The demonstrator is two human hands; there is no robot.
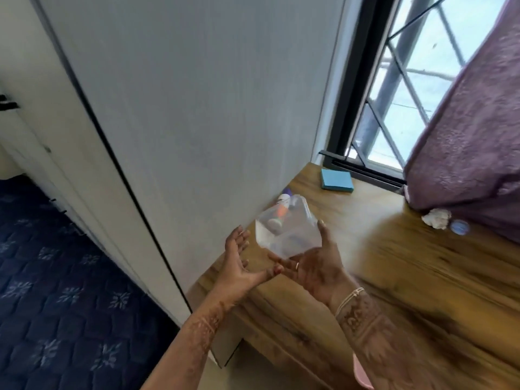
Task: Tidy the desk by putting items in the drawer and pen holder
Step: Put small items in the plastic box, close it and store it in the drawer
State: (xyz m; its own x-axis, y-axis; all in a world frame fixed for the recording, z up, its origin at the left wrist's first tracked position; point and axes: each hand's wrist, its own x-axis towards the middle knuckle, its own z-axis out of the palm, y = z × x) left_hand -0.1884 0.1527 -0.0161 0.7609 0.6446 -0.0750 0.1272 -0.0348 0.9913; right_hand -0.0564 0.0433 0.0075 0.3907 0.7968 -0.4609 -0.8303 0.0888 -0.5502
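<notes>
Your right hand (315, 266) cups a clear pen holder (287, 232) from below, thumb up its side, above the wooden desk's (408, 277) left edge beside the white wall (197, 108). Your left hand (239, 263) spreads open, empty, just beside it. A blue notepad (336, 180) lies near the window.

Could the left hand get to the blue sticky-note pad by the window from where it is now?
Probably yes: the left hand is open and empty, and the desk between it and the blue sticky-note pad looks bare, though the clear holder sits partly across that path.
</notes>
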